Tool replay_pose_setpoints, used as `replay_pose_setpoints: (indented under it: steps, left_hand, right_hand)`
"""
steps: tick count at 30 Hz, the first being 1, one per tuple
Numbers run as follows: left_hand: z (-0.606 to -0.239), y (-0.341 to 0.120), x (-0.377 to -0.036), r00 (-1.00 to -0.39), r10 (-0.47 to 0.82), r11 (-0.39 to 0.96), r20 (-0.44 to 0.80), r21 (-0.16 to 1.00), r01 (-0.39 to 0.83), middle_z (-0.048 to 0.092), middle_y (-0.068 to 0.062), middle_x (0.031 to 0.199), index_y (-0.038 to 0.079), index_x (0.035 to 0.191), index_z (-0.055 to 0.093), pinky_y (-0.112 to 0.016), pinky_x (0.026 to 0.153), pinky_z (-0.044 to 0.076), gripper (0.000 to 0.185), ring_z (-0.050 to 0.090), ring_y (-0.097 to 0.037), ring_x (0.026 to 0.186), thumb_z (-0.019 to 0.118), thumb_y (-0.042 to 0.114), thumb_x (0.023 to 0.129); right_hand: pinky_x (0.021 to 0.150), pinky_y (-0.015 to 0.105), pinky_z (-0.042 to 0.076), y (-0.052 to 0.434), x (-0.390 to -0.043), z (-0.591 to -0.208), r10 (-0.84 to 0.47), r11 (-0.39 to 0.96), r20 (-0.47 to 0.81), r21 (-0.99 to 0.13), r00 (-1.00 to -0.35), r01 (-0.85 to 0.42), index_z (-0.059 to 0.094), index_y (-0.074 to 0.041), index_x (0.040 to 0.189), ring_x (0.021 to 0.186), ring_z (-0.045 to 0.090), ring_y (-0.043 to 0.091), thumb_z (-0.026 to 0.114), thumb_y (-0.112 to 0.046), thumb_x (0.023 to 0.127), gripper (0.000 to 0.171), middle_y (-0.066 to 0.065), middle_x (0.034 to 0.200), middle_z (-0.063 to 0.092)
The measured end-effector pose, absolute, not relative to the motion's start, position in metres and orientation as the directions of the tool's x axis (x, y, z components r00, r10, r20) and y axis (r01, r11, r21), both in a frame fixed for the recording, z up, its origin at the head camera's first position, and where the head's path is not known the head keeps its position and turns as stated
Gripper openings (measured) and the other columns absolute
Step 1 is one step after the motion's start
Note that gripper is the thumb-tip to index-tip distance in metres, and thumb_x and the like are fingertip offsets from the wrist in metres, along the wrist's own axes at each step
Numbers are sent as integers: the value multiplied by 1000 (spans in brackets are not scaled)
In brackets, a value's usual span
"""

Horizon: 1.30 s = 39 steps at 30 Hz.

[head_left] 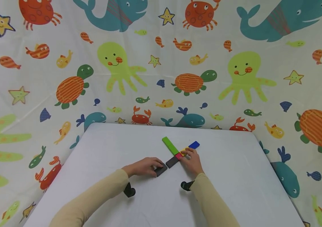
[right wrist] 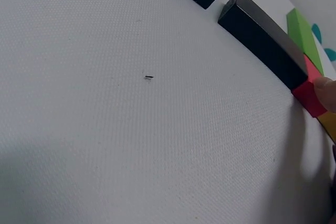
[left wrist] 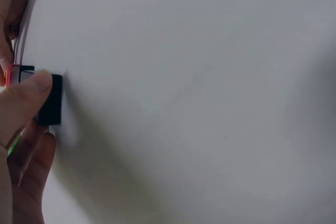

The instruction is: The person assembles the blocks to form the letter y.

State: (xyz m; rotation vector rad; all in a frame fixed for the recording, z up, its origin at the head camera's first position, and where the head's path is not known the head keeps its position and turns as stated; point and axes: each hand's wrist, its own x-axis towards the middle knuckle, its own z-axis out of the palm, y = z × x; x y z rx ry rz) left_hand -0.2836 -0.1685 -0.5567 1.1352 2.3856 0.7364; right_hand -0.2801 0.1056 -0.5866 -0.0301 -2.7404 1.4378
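head cam overhead, wrist cams tabletop-close

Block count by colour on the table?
black block, under the left hand: 1
dark grey block: 1
red block: 1
yellow block: 1
blue block: 1
green block: 1
Total: 6
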Motion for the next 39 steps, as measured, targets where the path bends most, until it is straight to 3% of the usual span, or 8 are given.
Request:
replay_pose_setpoints:
  steps: [39]
  left_hand:
    - [-566,-155,-289,-636,765,539,-102,643,544,57,2,125,13,130,62,-24,84,49,44,55,-8,102,74,15,87]
  right_hand:
    - [111,57,27,117,-292,-589,5,560,42,-828,-999,-32,71,-10,113,135,36,38,73,-20,89,26,15,141,45]
